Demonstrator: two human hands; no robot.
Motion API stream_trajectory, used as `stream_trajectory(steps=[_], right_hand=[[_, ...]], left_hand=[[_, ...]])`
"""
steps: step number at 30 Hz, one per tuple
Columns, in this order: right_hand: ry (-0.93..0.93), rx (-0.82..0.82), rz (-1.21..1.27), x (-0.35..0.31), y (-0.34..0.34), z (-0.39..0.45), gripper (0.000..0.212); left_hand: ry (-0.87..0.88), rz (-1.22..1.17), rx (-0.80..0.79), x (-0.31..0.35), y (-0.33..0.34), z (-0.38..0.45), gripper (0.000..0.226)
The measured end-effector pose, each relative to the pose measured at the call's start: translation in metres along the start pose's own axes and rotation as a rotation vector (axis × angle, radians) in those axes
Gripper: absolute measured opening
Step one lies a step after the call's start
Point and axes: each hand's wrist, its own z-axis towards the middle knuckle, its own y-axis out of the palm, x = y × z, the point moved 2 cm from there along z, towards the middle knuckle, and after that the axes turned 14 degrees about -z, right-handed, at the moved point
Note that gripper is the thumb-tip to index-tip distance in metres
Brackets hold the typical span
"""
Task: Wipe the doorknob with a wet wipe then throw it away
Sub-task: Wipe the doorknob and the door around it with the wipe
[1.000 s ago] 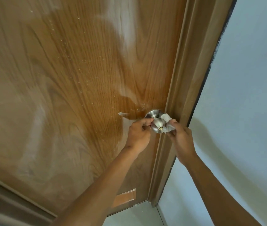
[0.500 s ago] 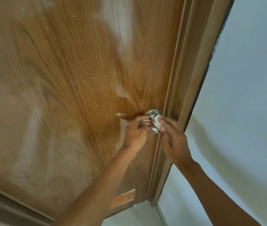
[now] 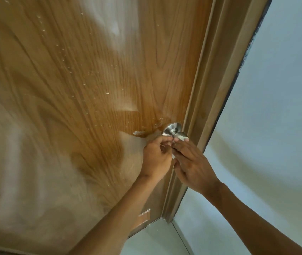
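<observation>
A round silver doorknob (image 3: 172,129) sticks out of the wooden door near its right edge. My right hand (image 3: 190,162) covers the knob's front from below and presses a white wet wipe (image 3: 184,138) against it; only small bits of the wipe show past the fingers. My left hand (image 3: 155,155) sits just left of the knob, its fingertips pinched at the wipe's edge under the knob's neck.
The brown wood-grain door (image 3: 73,107) fills the left and centre, with small white specks on it. Its door frame (image 3: 207,100) runs diagonally beside the knob. A pale wall (image 3: 275,126) lies to the right, and light floor (image 3: 155,240) shows at the bottom.
My right hand has slid from the knob's right side across its front, so the wipe is now mostly hidden. My left hand has stayed at the knob's left.
</observation>
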Motion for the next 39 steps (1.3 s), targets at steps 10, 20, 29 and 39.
stream_trajectory(steps=[10, 20, 29, 39], right_hand=[[0.148, -0.026, -0.038, -0.021, 0.000, -0.015, 0.048], [0.195, -0.043, -0.043, -0.016, -0.007, 0.022, 0.044], [0.219, -0.002, 0.103, -0.021, -0.008, -0.019, 0.038], [0.849, 0.086, 0.593, -0.011, -0.035, -0.010, 0.027]], left_hand=[[-0.360, -0.551, 0.191, -0.016, 0.013, -0.007, 0.012], [-0.275, -0.616, 0.172, -0.007, 0.006, 0.012, 0.015], [-0.379, -0.557, 0.027, -0.031, 0.003, -0.019, 0.011], [-0.161, -0.288, -0.336, -0.013, -0.007, -0.011, 0.027]])
